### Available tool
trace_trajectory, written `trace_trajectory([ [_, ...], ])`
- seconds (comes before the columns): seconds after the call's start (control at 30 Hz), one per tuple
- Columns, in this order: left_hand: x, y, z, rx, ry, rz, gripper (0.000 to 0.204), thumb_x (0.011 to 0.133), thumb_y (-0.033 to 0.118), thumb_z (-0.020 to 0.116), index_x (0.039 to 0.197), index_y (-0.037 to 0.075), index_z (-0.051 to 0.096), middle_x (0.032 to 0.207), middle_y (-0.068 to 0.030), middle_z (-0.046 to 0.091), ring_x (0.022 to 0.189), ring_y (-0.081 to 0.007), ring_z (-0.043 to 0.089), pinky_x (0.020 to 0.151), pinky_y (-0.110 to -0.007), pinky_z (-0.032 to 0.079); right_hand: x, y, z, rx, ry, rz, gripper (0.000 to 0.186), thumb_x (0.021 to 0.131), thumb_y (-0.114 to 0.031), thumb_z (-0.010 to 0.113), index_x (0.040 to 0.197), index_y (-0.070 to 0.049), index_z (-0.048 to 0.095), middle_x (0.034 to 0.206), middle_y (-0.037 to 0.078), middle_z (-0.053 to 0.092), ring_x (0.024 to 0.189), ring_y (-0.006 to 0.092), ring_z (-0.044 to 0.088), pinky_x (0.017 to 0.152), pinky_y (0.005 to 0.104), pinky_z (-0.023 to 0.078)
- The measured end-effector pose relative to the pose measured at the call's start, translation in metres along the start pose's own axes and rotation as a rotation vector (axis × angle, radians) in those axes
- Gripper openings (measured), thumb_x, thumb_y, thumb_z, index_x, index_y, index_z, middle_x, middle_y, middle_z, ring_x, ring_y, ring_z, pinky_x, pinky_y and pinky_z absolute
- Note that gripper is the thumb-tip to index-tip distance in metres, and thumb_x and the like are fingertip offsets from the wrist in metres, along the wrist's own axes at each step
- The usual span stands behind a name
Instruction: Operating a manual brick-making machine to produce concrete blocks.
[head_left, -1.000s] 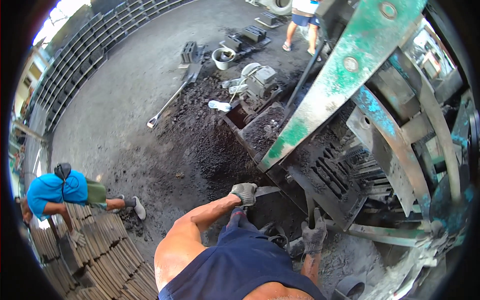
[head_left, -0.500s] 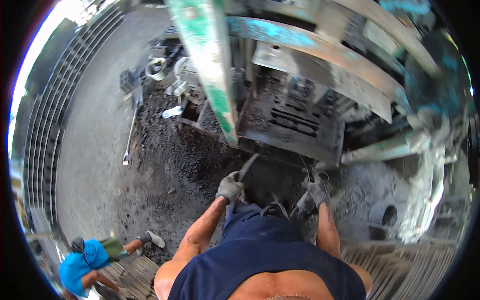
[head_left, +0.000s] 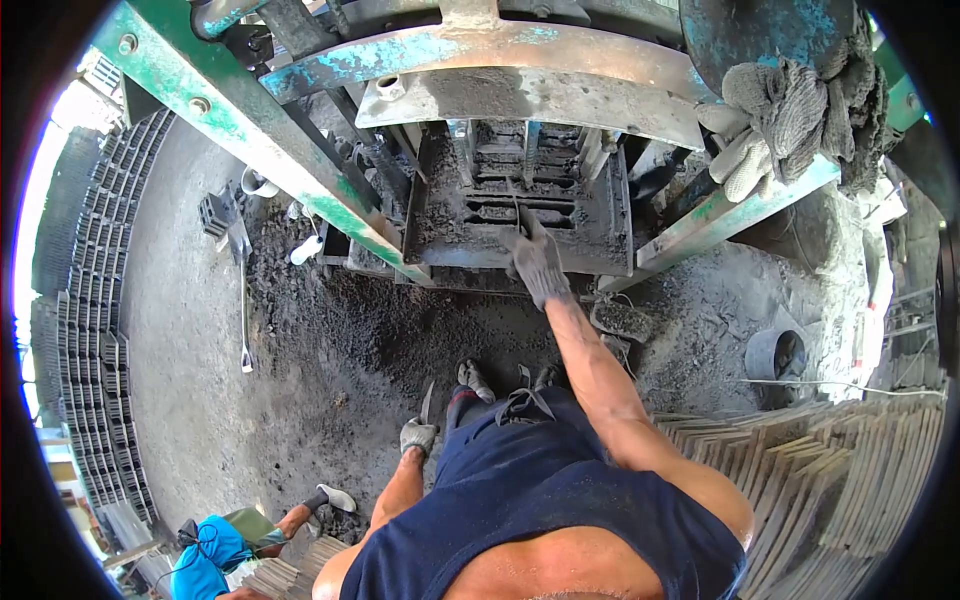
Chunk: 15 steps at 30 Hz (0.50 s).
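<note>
Your right hand point(head_left: 538, 262) reaches over the slotted mould point(head_left: 592, 240), too blurred to tell whether it clamps anything; your left hand point(head_left: 418, 437), closed around a flat blade point(head_left: 428, 402), is well apart from the mould, nearer you.

Grey-gloved hands point(head_left: 540, 262), green-and-white beam point(head_left: 250, 145), navy top point(head_left: 520, 475)

No lettering, label, number or sign can be read: none is made out on the green-and-white painted steel beam point(head_left: 262, 158), the dark slotted metal tray point(head_left: 592, 232) or the navy-blue sleeveless cloth top point(head_left: 500, 510). The pale plastic bottle point(head_left: 306, 250) is shown too small for markings.
</note>
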<state>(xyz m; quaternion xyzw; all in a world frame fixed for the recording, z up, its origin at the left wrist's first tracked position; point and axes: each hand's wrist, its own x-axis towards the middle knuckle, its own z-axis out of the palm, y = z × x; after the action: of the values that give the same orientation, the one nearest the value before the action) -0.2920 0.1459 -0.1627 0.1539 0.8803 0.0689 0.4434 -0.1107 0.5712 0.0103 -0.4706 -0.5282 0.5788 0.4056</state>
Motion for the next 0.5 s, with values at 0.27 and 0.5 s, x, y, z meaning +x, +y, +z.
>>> trace_trajectory([
  [0.27, 0.018, -0.016, -0.008, -0.04, 0.251, 0.228, 0.032, 0.075, 0.025, 0.066, 0.099, 0.003, 0.07, 0.074, -0.0143, 0.069, 0.061, -0.0258, 0.068, 0.056, -0.037, 0.054, 0.05, -0.051, 0.06, 0.491, -0.005, 0.302, 0.026, 0.084, -0.02, 0.067, 0.108, -0.012, 0.059, 0.055, 0.0, 0.048, 0.039, 0.0137, 0.047, 0.032, 0.0296, 0.035],
  [0.5, 0.024, 0.008, -0.062, 0.149, -0.01, 0.15, 0.049, 0.074, 0.031, 0.065, 0.114, 0.004, 0.067, 0.107, -0.0231, 0.068, 0.105, -0.0363, 0.065, 0.088, -0.04, 0.051, 0.133, -0.06, 0.041, 0.387, 0.167, 0.255, 0.016, 0.084, -0.028, 0.067, 0.091, -0.015, 0.061, 0.053, 0.001, 0.049, 0.038, 0.0142, 0.044, 0.032, 0.0297, 0.033],
])
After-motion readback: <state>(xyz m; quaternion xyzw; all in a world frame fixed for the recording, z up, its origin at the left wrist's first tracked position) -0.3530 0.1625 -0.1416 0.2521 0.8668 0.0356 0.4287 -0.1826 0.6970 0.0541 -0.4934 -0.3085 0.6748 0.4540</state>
